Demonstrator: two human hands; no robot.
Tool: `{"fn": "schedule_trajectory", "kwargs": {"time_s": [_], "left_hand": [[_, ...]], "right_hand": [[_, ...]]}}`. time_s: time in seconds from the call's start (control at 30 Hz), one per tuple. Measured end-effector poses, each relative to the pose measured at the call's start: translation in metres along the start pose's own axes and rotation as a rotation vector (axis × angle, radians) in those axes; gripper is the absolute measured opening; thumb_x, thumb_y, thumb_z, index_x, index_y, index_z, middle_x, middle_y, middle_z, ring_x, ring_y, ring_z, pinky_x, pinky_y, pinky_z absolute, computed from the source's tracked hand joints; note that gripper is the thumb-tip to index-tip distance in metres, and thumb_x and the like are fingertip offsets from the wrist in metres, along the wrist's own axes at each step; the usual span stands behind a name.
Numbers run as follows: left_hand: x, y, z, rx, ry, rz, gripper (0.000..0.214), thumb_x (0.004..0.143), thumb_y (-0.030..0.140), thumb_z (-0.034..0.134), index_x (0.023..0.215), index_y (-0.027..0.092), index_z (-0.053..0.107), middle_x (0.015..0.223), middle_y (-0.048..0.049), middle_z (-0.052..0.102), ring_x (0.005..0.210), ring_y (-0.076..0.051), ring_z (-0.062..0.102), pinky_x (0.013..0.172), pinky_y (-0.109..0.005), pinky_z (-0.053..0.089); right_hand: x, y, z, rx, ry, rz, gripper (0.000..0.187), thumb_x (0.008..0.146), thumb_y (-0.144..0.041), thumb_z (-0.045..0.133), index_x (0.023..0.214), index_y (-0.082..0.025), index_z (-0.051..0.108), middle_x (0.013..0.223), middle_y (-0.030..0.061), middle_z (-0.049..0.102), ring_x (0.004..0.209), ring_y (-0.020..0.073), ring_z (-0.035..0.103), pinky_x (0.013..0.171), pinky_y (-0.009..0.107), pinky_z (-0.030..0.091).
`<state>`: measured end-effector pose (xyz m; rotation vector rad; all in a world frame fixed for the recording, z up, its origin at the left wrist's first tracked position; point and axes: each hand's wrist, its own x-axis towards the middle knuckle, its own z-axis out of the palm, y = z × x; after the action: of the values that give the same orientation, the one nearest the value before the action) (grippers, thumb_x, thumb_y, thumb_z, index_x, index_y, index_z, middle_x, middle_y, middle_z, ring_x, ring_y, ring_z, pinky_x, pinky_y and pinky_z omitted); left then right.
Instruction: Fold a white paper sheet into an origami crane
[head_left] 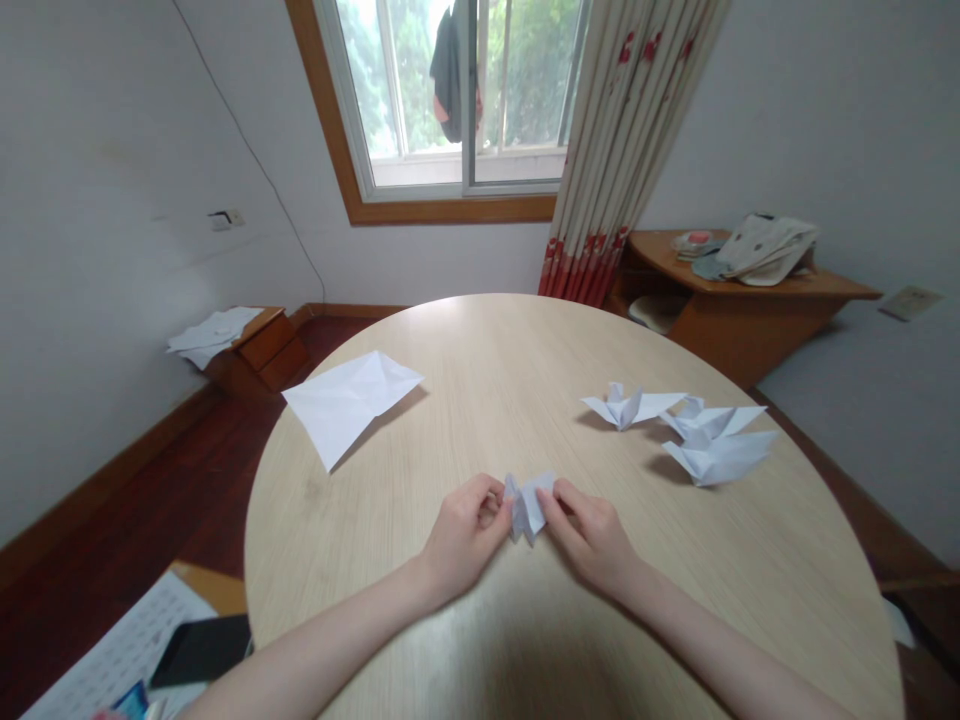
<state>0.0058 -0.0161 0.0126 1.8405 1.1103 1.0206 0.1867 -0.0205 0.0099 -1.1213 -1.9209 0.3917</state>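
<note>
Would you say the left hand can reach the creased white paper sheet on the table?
Probably yes: nothing visible stands between the left hand and the sheet, though that hand holds small folded white paper.

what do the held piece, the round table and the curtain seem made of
Piece: likely matte paper, by its sharp creases. Table: pale wood or wood-look laminate, by its grain and slight sheen. Curtain: probably matte fabric, hanging in soft folds.

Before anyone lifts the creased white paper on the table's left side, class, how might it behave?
The creased paper is probably light, since it looks thin. It may flex along its visible folds. Its raised edge, shadowed beneath, suggests slight stiffness.
</note>
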Motion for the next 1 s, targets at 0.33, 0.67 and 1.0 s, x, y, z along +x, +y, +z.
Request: {"fn": "schedule_trajectory", "kwargs": {"time_s": [0.33, 0.67, 1.0], "left_hand": [[0.010, -0.008, 0.000, -0.565, 0.082, -0.267, 0.019, 0.082, 0.033, 0.058, 0.089, 0.015, 0.058, 0.079, -0.0028, 0.066, 0.074, -0.016, 0.065, 0.074, -0.029, 0.052], [0.021, -0.007, -0.010, -0.812, 0.132, -0.489, 0.023, 0.057, 0.024, 0.066, 0.055, 0.017, 0.044, 0.053, 0.0048, 0.050, 0.052, -0.009, 0.053, 0.050, -0.019, 0.049], [0.023, -0.006, -0.014, -0.814, 0.076, -0.545, 0.038, 0.056, 0.033, 0.079, 0.068, 0.018, 0.047, 0.059, 0.0026, 0.061, 0.059, -0.014, 0.062, 0.060, -0.028, 0.057]], "right_hand": [[0.010, 0.010, 0.002, 0.690, 0.132, 0.649, 0.036, 0.067, -0.053, 0.071, 0.073, -0.018, 0.067, 0.068, 0.0059, 0.069, 0.063, 0.0210, 0.064, 0.065, 0.035, 0.054], [0.014, 0.020, -0.005, 0.929, 0.033, 0.734, 0.028, 0.056, -0.028, 0.074, 0.039, -0.017, 0.054, 0.045, -0.0020, 0.048, 0.047, 0.0099, 0.044, 0.043, 0.022, 0.035], [0.014, 0.023, -0.003, 0.906, -0.092, 0.762, 0.037, 0.064, -0.052, 0.076, 0.067, -0.016, 0.068, 0.066, 0.0042, 0.065, 0.064, 0.0189, 0.061, 0.064, 0.032, 0.052]]}}
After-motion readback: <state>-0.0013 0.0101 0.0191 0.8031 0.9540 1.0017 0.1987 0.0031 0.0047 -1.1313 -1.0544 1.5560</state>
